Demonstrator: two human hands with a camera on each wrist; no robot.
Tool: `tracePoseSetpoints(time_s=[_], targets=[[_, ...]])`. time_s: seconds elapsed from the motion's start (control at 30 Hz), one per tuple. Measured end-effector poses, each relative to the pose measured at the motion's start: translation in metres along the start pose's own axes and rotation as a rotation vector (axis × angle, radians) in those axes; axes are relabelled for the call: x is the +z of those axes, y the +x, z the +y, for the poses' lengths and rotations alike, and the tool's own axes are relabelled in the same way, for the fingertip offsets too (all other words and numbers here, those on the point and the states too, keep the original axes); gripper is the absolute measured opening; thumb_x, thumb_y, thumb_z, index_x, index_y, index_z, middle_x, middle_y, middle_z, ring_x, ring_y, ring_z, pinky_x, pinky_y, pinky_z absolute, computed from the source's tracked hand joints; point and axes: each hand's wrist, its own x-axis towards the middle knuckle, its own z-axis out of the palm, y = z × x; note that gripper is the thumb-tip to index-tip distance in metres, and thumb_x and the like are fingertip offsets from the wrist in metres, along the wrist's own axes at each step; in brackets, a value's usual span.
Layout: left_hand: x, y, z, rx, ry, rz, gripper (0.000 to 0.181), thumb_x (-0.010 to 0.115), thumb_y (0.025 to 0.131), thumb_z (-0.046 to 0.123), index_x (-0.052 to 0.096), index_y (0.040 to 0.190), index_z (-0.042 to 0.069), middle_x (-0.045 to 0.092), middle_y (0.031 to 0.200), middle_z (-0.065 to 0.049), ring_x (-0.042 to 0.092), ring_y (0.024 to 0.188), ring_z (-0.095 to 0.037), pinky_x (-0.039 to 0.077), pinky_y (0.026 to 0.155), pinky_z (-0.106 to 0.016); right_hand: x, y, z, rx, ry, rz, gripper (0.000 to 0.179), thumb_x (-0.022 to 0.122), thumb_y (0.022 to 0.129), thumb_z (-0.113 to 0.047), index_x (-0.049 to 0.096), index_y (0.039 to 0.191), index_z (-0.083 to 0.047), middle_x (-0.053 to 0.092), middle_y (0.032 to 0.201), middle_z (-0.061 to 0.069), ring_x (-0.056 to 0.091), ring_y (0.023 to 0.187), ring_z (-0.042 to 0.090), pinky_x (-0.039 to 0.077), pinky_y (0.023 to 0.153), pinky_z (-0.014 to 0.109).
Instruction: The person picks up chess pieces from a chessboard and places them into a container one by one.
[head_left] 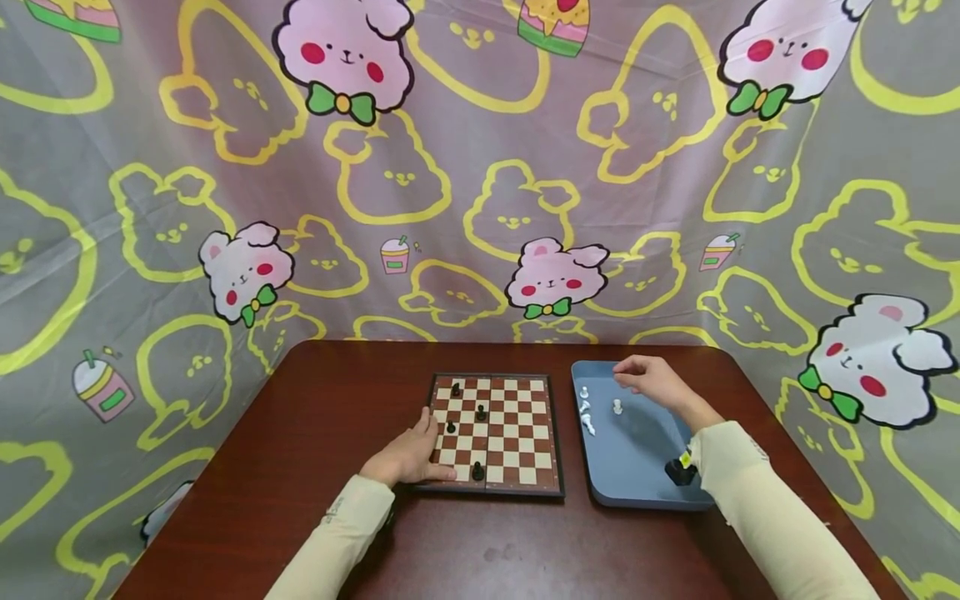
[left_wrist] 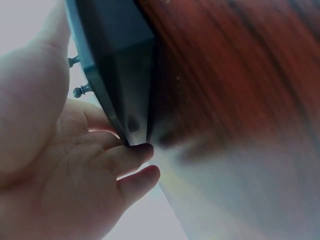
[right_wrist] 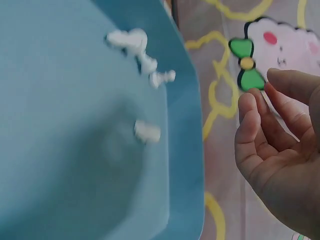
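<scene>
Head view: rests the left hand with fingers and thumb spread against the nine-o'clock edge of a square brown-and-cream checkered chessboard with a black rim, set on a dark reddish-brown wood-grain counter and carrying four small black chess pieces between six and eleven o'clock. Hovers the right hand, with fingers loosely bent and partly parted, near the twelve-o'clock end of a rectangular blue tray lying at three o'clock from the chessboard, with several small white chess pieces inside toward ten and eleven o'clock.
</scene>
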Motion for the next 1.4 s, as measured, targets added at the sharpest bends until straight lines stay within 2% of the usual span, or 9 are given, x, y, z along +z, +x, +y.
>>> tracePoseSetpoints(time_s=[0.13, 0.3, 0.43, 0.5, 0.63, 0.77, 0.93, 1.17, 1.4], targets=[[-0.001, 0.000, 0.000, 0.005, 0.000, 0.001, 0.113, 0.069, 0.075, 0.059, 0.016, 0.146, -0.011, 0.006, 0.152, -0.031, 0.033, 0.130, -0.045, 0.036, 0.101, -0.047, 0.014, 0.001, -0.014, -0.019, 0.036, -0.025, 0.028, 0.063, 0.092, -0.023, 0.064, 0.110, -0.002, 0.063, 0.106, 0.017, 0.059, 0.099, 0.036, 0.048, 0.084, 0.051], [-0.001, -0.001, 0.000, 0.017, 0.001, 0.001, 0.113, 0.069, 0.076, 0.060, 0.016, 0.146, -0.011, 0.005, 0.151, -0.032, 0.030, 0.133, -0.043, 0.034, 0.103, -0.045, 0.038, 0.000, -0.031, -0.036, 0.034, -0.059, 0.024, 0.064, 0.092, -0.023, 0.065, 0.108, -0.005, 0.063, 0.104, 0.014, 0.058, 0.096, 0.036, 0.047, 0.082, 0.053], [0.000, 0.000, -0.001, 0.017, 0.008, 0.001, 0.113, 0.068, 0.075, 0.060, 0.015, 0.146, -0.011, 0.005, 0.151, -0.032, 0.030, 0.133, -0.043, 0.034, 0.103, -0.044, 0.062, 0.001, -0.040, -0.077, -0.002, -0.093, 0.018, 0.063, 0.092, -0.018, 0.067, 0.106, -0.006, 0.064, 0.098, 0.007, 0.059, 0.091, 0.031, 0.049, 0.077, 0.048], [0.001, 0.000, -0.002, 0.014, 0.009, 0.001, 0.113, 0.068, 0.075, 0.060, 0.016, 0.146, -0.011, 0.005, 0.151, -0.031, 0.030, 0.132, -0.043, 0.034, 0.103, -0.045, 0.075, 0.000, -0.045, -0.109, -0.032, -0.110, 0.018, 0.064, 0.092, -0.017, 0.067, 0.105, -0.006, 0.063, 0.097, 0.004, 0.059, 0.087, 0.025, 0.049, 0.073, 0.043], [0.001, 0.000, -0.002, 0.019, 0.013, 0.000, 0.113, 0.068, 0.075, 0.060, 0.016, 0.146, -0.011, 0.005, 0.151, -0.031, 0.029, 0.133, -0.042, 0.034, 0.103, -0.044, 0.101, -0.002, -0.054, -0.159, -0.051, -0.152, 0.018, 0.064, 0.091, -0.015, 0.067, 0.103, -0.002, 0.064, 0.095, 0.002, 0.056, 0.080, 0.017, 0.048, 0.065, 0.036], [0.001, 0.000, -0.002, 0.024, 0.011, -0.006, 0.113, 0.067, 0.076, 0.061, 0.016, 0.146, -0.011, 0.005, 0.151, -0.031, 0.029, 0.134, -0.041, 0.034, 0.104, -0.044, 0.121, -0.003, -0.060, -0.186, -0.054, -0.198, 0.016, 0.063, 0.091, -0.013, 0.068, 0.102, -0.002, 0.065, 0.099, 0.003, 0.058, 0.083, 0.015, 0.048, 0.067, 0.033], [0.000, 0.000, -0.002, 0.019, 0.006, -0.007, 0.113, 0.067, 0.076, 0.061, 0.015, 0.146, -0.011, 0.004, 0.152, -0.031, 0.028, 0.134, -0.042, 0.033, 0.104, -0.045, 0.142, -0.005, -0.064, -0.213, -0.069, -0.249, 0.014, 0.063, 0.091, -0.014, 0.068, 0.101, -0.005, 0.066, 0.102, 0.003, 0.059, 0.087, 0.016, 0.047, 0.071, 0.035], [-0.002, 0.000, -0.002, 0.015, 0.008, -0.002, 0.113, 0.067, 0.076, 0.060, 0.015, 0.147, -0.010, 0.004, 0.152, -0.030, 0.032, 0.131, -0.043, 0.035, 0.102, -0.045, 0.168, -0.010, -0.066, -0.245, -0.068, -0.313, 0.011, 0.064, 0.090, -0.012, 0.069, 0.098, -0.005, 0.067, 0.091, -0.002, 0.059, 0.078, 0.011, 0.048, 0.067, 0.030], [-0.003, 0.000, -0.001, 0.002, -0.005, -0.006, 0.113, 0.069, 0.076, 0.059, 0.016, 0.146, -0.010, 0.005, 0.152, -0.031, 0.031, 0.132, -0.043, 0.034, 0.103, -0.046, 0.186, -0.012, -0.073, -0.276, -0.076, -0.377, 0.010, 0.067, 0.088, -0.011, 0.070, 0.097, -0.010, 0.066, 0.089, -0.006, 0.060, 0.077, 0.008, 0.049, 0.066, 0.028]])
